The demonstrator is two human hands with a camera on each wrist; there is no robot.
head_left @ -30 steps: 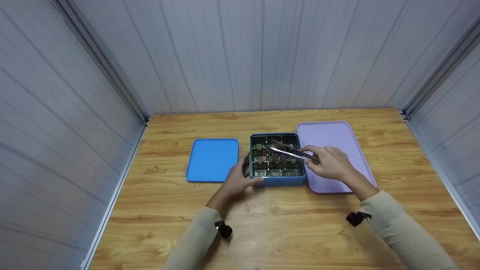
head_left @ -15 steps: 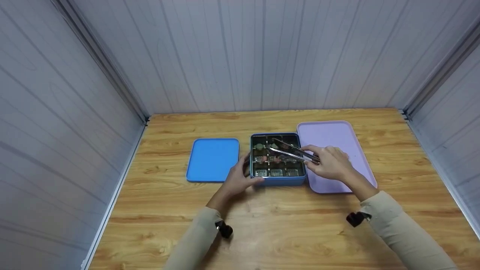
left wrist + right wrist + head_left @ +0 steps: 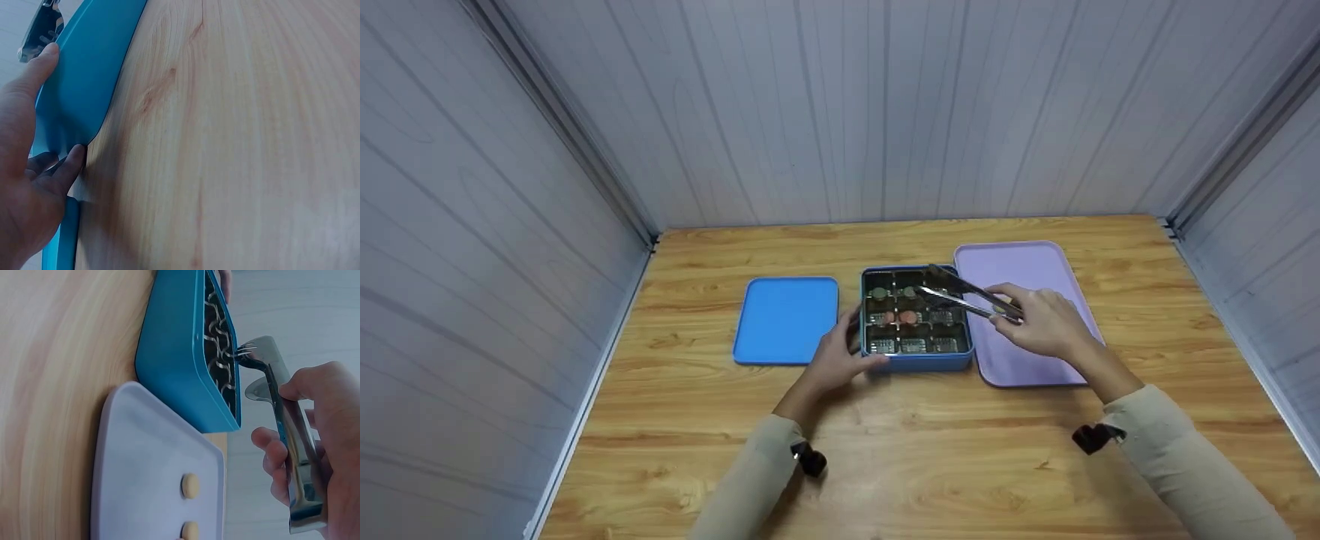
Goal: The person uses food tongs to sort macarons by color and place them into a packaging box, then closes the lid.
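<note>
Lid first, going from the left: a flat blue rectangular plastic lid (image 3: 785,319) lies on the wooden table (image 3: 885,450), just beside the box and holding nothing.

Next over, the left hand (image 3: 835,358) steadies the blue rectangular box with a dark divided insert (image 3: 915,319), thumb along the box's left wall and fingers curled around its near left corner. In the wrist view that hand (image 3: 25,185) is pressed right up against the blue wall (image 3: 84,84).

The box compartments hold small round pieces: a couple of greenish ones in the far row, a reddish one (image 3: 908,317) in the middle row, and the near row looks like shiny wrappers, hard to tell exactly.

The right hand (image 3: 1039,322) grips a pair of shiny metal tongs (image 3: 967,296), tips over the far right part of the box and a little parted; can't tell if anything's between them. The right wrist view shows the toothed tips (image 3: 247,354) at the box rim.

Far right, the long lilac plastic tray (image 3: 1027,315) touches the box, with two small tan round pieces (image 3: 190,486) in it.

My guess: mid-transfer, picking pieces from box to tray. Next move needs the tongs lowered squarely into one compartment and squeezed gently.
</note>
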